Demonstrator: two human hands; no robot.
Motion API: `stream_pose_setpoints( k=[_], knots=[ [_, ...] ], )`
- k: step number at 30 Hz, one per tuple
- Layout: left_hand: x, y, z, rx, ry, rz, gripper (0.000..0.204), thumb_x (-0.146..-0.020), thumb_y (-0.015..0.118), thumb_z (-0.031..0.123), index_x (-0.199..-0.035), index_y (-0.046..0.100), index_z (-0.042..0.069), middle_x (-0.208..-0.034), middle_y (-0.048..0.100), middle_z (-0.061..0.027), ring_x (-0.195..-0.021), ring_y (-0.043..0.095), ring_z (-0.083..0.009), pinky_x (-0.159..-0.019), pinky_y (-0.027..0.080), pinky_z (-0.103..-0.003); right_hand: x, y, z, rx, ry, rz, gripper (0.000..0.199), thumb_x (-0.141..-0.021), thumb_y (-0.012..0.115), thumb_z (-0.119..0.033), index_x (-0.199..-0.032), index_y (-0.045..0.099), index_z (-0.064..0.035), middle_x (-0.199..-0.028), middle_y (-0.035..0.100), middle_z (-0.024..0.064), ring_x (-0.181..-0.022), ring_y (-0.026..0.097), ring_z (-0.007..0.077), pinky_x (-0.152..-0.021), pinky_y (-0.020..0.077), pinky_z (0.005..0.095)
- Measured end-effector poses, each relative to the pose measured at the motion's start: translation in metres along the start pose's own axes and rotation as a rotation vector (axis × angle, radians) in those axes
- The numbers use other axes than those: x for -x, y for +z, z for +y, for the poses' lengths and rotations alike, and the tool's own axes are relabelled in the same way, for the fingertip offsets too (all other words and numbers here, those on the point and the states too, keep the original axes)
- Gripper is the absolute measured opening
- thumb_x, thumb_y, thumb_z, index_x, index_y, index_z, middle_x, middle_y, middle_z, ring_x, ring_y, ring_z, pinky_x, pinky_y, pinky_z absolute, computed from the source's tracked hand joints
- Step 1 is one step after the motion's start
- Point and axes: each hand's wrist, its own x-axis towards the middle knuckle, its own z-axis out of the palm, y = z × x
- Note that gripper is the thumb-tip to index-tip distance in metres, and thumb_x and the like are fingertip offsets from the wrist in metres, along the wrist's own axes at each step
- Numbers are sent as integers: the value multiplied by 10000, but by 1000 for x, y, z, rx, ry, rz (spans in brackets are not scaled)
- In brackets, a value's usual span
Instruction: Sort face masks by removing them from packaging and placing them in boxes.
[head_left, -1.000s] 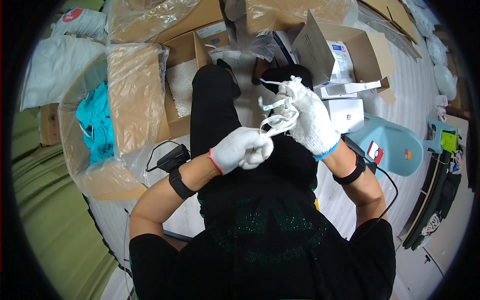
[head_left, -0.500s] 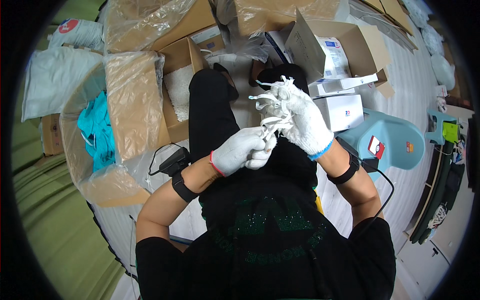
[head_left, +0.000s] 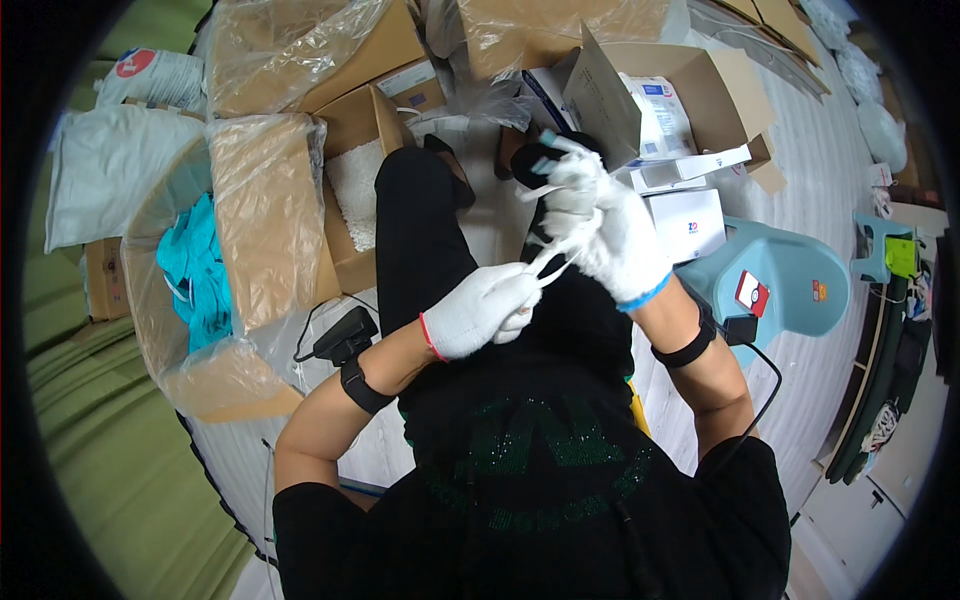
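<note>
My left hand, in a white knit glove with a red cuff, is closed on one end of some thin white laces. The laces stretch tight from there up to my right hand, which wears a white glove with a blue cuff. My right hand is closed around the rest of the bundle, and loose ends with bluish tips stick out above its fingers. Motion blurs that hand and the bundle. Both hands are held in front of my body, over my lap.
Left of my legs stands an open carton with white fluffy material. Further left, a plastic-lined box holds teal cloth. At the right are an open carton with white packets, a white box and a light-blue plastic stool.
My right hand has turned and shifted slightly right, drawing away from my left hand. The strands between them are now taut instead of looped. My left hand has moved slightly down.
</note>
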Motion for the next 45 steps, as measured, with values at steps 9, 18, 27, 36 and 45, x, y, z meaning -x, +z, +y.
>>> stream_pose_setpoints(
  k=[9, 18, 27, 36, 45],
  knots=[
    [5, -30, -32, -1126, 703, -10, 167, -963, 526, 242, -1019, 617, 113, -703, 601, -64, -596, 605, -234, -575, 495, -339, 24, 14, 32, 2265, 22, -324, 456, -920, 499, -519, -756, 628, -114, -638, 584, 138, -614, 608, 346, -565, 477, 405],
    [93, 13, 15, -1007, 358, -350, 155, -952, 484, 174, -880, 521, 42, -736, 531, -118, -679, 589, -266, -618, 469, -362, 62, 84, 19, 2068, 224, -793, 202, -899, 609, -248, -743, 604, -120, -577, 528, 69, -495, 542, 257, -481, 433, 356],
    [79, -169, 17, -705, 48, 1060, 594, -903, 597, 146, -1419, 357, -24, -899, 654, -93, -678, 600, -125, -628, 491, -251, 60, 3, -31, 1022, -73, 682, 244, -970, 544, -328, -930, 559, -88, -766, 555, 32, -598, 529, 119, -537, 523, 287],
    [-20, -28, -2, -262, 702, 696, 730, -803, 736, 148, -1413, 361, 11, -1306, 505, -194, -1152, 561, -263, -942, 487, -337, -31, -37, 28, 302, -55, 326, 296, -988, 519, -298, -1026, 567, -8, -1057, 623, 159, -821, 581, 199, -745, 506, 321],
    [-76, -48, -9, -237, 711, 961, 295, -948, 516, 182, -1175, 542, -4, -1040, 606, -170, -904, 631, -276, -851, 499, -344, -37, -3, 64, 231, -37, 78, 551, -989, 427, -495, -1261, 510, -22, -1255, 578, 109, -1177, 532, 255, -1044, 387, 395]
  ],
)
